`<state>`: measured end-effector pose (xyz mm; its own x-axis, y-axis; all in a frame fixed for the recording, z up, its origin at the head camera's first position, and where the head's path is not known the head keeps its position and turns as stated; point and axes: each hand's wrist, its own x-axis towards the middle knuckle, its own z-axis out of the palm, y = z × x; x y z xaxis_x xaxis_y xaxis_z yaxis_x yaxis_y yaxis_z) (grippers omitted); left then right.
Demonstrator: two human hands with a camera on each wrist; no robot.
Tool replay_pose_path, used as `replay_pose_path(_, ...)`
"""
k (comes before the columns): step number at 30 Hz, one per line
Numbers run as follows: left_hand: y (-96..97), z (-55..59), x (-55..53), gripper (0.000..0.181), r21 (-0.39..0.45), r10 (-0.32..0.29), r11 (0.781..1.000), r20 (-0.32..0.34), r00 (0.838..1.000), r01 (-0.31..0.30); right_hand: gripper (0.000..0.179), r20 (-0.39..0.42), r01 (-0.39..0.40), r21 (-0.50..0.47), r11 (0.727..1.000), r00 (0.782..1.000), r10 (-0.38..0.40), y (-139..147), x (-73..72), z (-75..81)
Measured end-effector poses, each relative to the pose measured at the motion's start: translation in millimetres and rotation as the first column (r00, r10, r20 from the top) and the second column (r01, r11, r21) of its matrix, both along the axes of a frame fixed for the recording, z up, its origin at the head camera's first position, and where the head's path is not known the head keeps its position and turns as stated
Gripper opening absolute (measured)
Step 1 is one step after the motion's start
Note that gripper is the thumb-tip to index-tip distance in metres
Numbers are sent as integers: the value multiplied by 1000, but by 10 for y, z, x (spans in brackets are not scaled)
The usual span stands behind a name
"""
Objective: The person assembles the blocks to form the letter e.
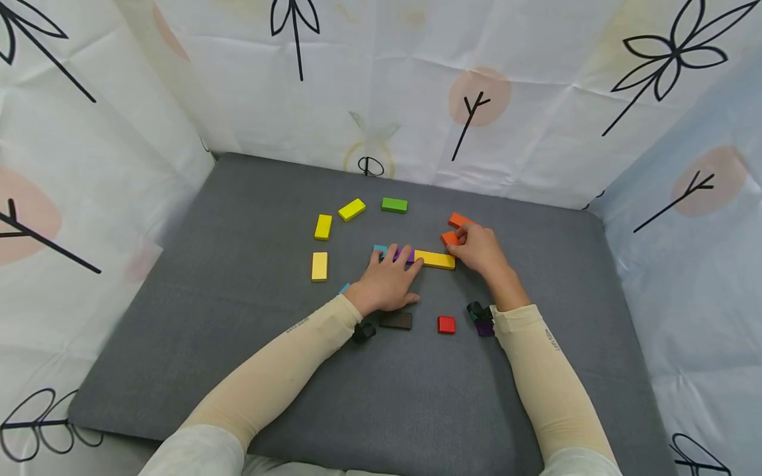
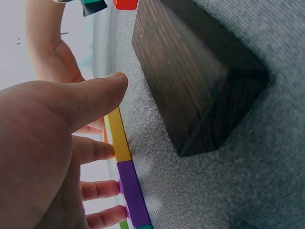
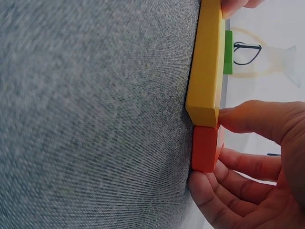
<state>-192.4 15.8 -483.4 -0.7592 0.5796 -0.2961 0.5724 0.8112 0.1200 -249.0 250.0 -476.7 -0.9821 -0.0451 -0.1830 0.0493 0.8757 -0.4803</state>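
Observation:
A row of blocks runs across the middle of the table: teal (image 1: 380,248), purple (image 2: 132,195) and a long golden-yellow block (image 1: 437,260). My left hand (image 1: 388,281) reaches over it with fingers spread, fingertips touching the purple and golden-yellow blocks. With thumb and fingers, my right hand (image 1: 479,251) holds an orange block (image 3: 205,148) at the right end of the golden-yellow one. In the right wrist view, these two blocks appear to meet end to corner. Another orange block (image 1: 459,219) lies just beyond the right fingers.
Two yellow blocks (image 1: 352,209) (image 1: 323,227), a pale yellow block (image 1: 319,266) and a green block (image 1: 394,205) lie farther out. Nearer are a dark brown block (image 1: 396,321), a red block (image 1: 446,324), a purple block (image 1: 485,328) and a partly hidden blue block (image 1: 344,288).

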Motion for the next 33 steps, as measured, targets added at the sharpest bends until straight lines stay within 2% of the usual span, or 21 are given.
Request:
replay_pose_path(4,8,5,-7,84,-6,1,1000,-2,1000,-1,38,-3,-6,-3,1000,1000,6,7,-2,3)
replay_pose_path(14,36,-62,-54,85,-19,12,1000,30,999,-11,39,-8,-34,-2,999,999,34,4,-6,-1)
replay_pose_path(23,29,-30,-42,84,-18,15,1000,36,999,-14,39,-5,-42,-1,999,999,42,-4,-1,13)
replay_pose_path(28,3,35,3,83,2,2,1000,6,1000,-2,40,-18,-40,-5,999,999,40,1,9,-5)
replay_pose_path(33,-9,21,7,83,4,-2,1000,-2,1000,2,40,-36,-48,-35,998,998,47,30,35,3)
